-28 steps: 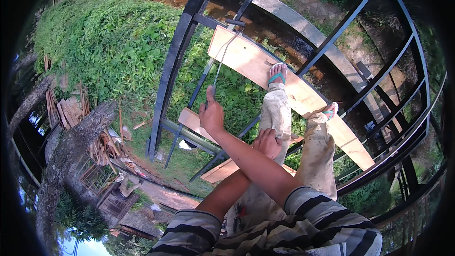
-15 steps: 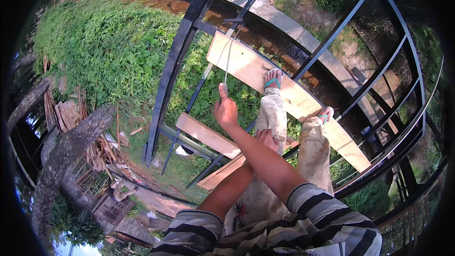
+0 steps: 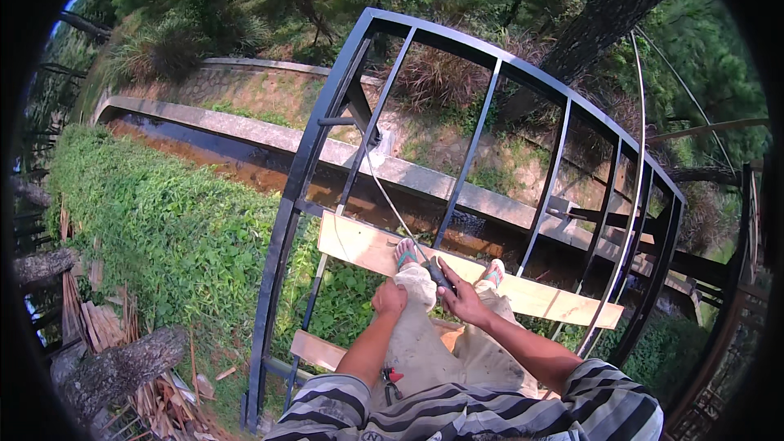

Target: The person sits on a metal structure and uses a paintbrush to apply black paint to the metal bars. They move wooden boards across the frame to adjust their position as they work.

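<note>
My right hand (image 3: 467,302) is wrapped round a dark grey hand tool (image 3: 441,275) above my knees. A thin pale line (image 3: 387,194) runs between the tool's far end and the dark metal frame; the tool's exact kind is unclear. My left hand (image 3: 389,297) is closed beside my left knee, and what its fingers hold, if anything, is hidden. Under my sandalled feet lies a light wooden plank (image 3: 359,245), set across the metal bars. A shorter wooden board (image 3: 317,351) rests lower, near my left forearm.
The curved dark metal frame (image 3: 282,253) with crossbars surrounds me, with open gaps between bars. Below are green plants (image 3: 163,204) and a water channel (image 3: 220,159) with a concrete edge. A red-handled tool (image 3: 394,376) hangs at my waist. Scrap wood (image 3: 175,396) lies lower left.
My arms have uncrossed. The right hand has drawn back to the right and now shows the dark tool; the left has moved left off my leg. The view has tilted up toward the far bank.
</note>
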`<state>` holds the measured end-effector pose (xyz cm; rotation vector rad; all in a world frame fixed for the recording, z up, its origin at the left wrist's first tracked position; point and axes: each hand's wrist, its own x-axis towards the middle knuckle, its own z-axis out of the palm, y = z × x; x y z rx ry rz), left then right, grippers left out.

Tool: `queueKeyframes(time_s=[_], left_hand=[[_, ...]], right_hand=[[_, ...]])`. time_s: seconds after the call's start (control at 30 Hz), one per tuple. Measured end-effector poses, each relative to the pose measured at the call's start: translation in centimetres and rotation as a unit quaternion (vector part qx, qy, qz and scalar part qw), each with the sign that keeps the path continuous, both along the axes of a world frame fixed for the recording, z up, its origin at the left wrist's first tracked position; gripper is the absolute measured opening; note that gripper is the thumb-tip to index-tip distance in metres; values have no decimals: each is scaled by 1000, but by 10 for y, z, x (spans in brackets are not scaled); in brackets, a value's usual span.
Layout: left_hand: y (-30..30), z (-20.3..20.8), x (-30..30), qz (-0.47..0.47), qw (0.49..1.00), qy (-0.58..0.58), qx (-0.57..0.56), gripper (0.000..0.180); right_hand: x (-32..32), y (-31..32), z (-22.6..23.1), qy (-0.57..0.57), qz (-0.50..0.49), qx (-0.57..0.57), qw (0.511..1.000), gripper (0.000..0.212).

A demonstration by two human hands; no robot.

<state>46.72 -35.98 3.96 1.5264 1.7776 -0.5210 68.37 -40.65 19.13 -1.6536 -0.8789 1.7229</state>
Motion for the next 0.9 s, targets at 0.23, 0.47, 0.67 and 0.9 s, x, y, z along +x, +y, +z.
queueKeyframes(time_s=[0.23,0.47,0.67,0.9], left_hand=[[35,52,20,-222,971,-23,-86,48],[87,87,2,-131,979,-120,-100,38],[155,132,46,-320,917,-129,-200,28],[165,188,150,-153,955,-200,-159,31]], right_hand=[[68,-136,130,-81,-110,-104,985,66],[73,-178,137,-148,-369,-27,917,68],[71,-257,109,-262,-528,-18,808,70],[83,-365,121,-225,-677,-91,695,53]])
